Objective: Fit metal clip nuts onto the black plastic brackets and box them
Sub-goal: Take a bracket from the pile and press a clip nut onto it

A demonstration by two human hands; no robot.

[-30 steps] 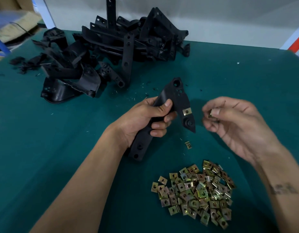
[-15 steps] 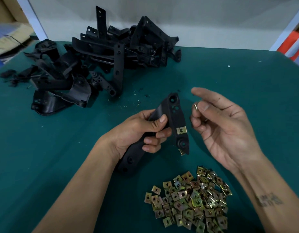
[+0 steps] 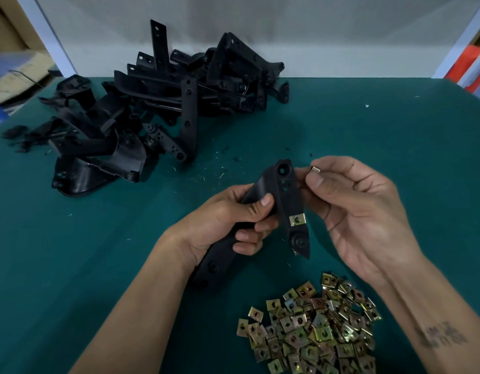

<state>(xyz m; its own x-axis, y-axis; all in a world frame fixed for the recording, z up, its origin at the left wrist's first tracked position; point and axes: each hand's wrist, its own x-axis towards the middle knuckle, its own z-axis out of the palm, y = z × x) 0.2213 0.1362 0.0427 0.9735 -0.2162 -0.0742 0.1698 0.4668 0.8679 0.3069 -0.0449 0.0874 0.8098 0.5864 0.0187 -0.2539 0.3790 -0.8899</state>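
My left hand (image 3: 233,220) grips a long black plastic bracket (image 3: 286,195) around its middle, holding it above the green table (image 3: 368,136). One brass-coloured clip nut (image 3: 297,220) sits fitted on the bracket's right edge. My right hand (image 3: 360,211) pinches a second clip nut (image 3: 314,170) between thumb and forefinger, right beside the bracket's upper end. A pile of several loose clip nuts (image 3: 309,327) lies on the table in front of me.
A heap of black plastic brackets (image 3: 158,109) covers the table's far left. Small plastic and metal shavings (image 3: 206,174) are scattered between the heap and my hands. A white wall runs behind the table.
My right hand has brought the pinched clip nut leftward, up to the bracket's upper end. My left hand has kept its grip on the bracket, tilting it more upright.
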